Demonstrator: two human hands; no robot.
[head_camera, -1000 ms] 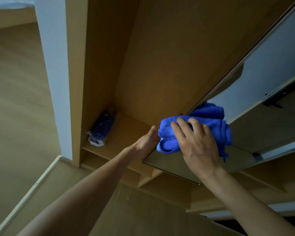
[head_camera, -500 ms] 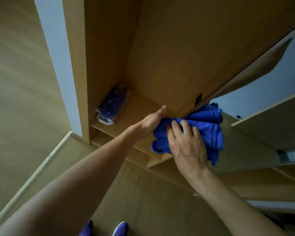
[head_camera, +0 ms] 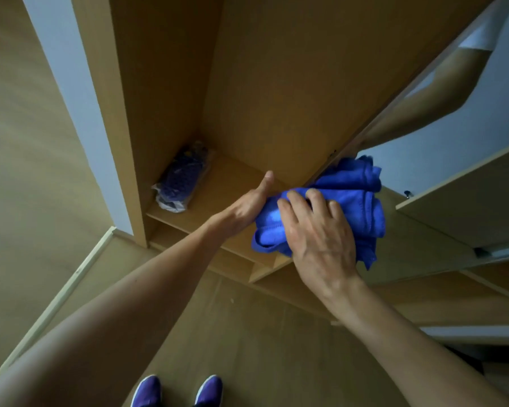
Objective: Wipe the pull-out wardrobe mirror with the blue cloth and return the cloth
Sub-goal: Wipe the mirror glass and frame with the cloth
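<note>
a: start with the big piece. the wardrobe (head_camera: 276, 83) stands open, and the pull-out mirror (head_camera: 441, 160) sticks out of it on the right, its lower front corner hidden under the blue cloth (head_camera: 350, 201).

b: then the biggest risk, i'd say, is the panel itself. a hard sideways shove on a pulled-out leaf could rack it on its runners or slide it back in.

a: the left hand (head_camera: 247, 205) seems to guard against that. it sits at the mirror's front edge, thumb up, fingers tucked behind the cloth. whether they grip the edge or the fabric, i cannot tell.

b: if the mirror slid inward, those fingers could get pinched against the carcass.

a: the right hand (head_camera: 318, 230) lies spread flat over the bunched cloth, pressing it against the glass, fingers nearly straight, not curled round it.

b: a flat press holds nothing. the cloth could slip off the corner and drop to the floor (head_camera: 218, 333), near the purple shoes (head_camera: 177, 392).

a: and bunched that thick, it may smear or miss patches.

b: smallest thing: the bagged bundle (head_camera: 180, 180) on the shelf (head_camera: 229, 195) by the left wrist. an elbow swing could knock it off.
</note>
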